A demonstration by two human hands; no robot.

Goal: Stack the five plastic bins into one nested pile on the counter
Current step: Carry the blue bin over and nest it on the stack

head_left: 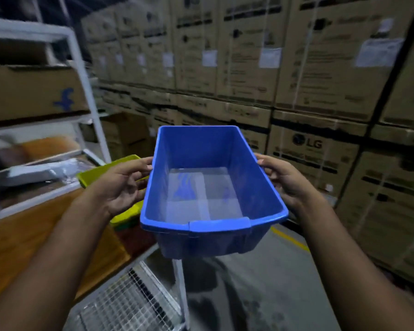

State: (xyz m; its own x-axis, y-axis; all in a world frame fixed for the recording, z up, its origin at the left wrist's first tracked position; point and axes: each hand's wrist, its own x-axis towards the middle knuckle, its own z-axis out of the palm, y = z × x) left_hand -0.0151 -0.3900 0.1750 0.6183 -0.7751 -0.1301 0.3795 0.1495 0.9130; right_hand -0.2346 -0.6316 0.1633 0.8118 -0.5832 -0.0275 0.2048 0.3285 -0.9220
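Observation:
An empty blue plastic bin [213, 182] hangs in the air in front of me, held by both long sides. My left hand [123, 182] grips its left rim and my right hand [282, 180] grips its right rim. Behind my left hand a yellow-green bin [98, 172] sits on the wooden counter [34, 240], with what looks like more bins nested under it; a green and a red edge show below its near end. Most of that pile is hidden by my left hand and the blue bin.
A white metal shelf rack [81, 75] with cardboard boxes stands at the left behind the counter. Stacked cardboard cartons [308, 75] form a wall across the back and right. A wire mesh shelf [134, 304] sits below the counter's edge; grey floor with a yellow line lies at the right.

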